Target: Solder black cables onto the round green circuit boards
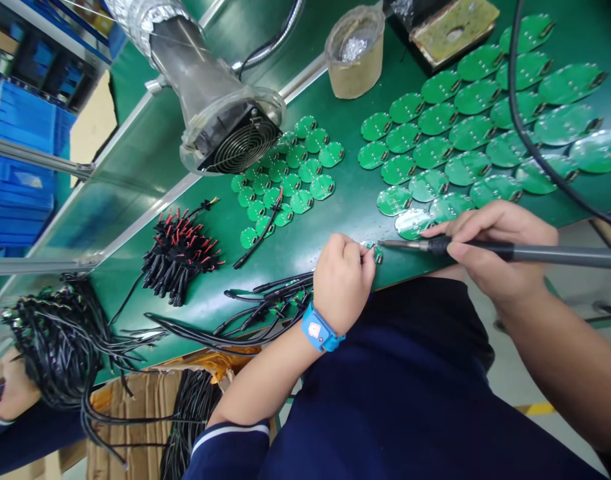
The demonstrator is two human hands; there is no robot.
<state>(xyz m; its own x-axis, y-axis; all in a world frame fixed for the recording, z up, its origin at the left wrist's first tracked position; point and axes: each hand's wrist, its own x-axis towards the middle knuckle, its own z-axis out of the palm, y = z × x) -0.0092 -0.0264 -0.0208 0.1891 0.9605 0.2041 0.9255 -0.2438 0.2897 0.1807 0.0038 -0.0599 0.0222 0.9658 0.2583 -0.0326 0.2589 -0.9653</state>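
My right hand point(500, 243) is closed around the dark grip of a soldering iron point(560, 254). The iron's metal tip points left and meets, or nearly meets, a small green circuit board point(374, 251) near the table's front edge. Beside that board my left hand point(342, 280), with a blue band at its wrist, is pinched shut. What its fingertips grip is hidden from view. Several black cables point(265, 303) lie to the left of this hand, with small green boards partly seen among them.
Rows of round green boards point(438, 150) cover the right side, with a smaller group point(290, 175) at centre. A fume extractor fan point(242, 140) overhangs the table. A cup point(355, 63), red-tipped cable pieces point(180, 257) and a cable bundle point(60, 340) stand around. Another person's hand point(15, 387) is at far left.
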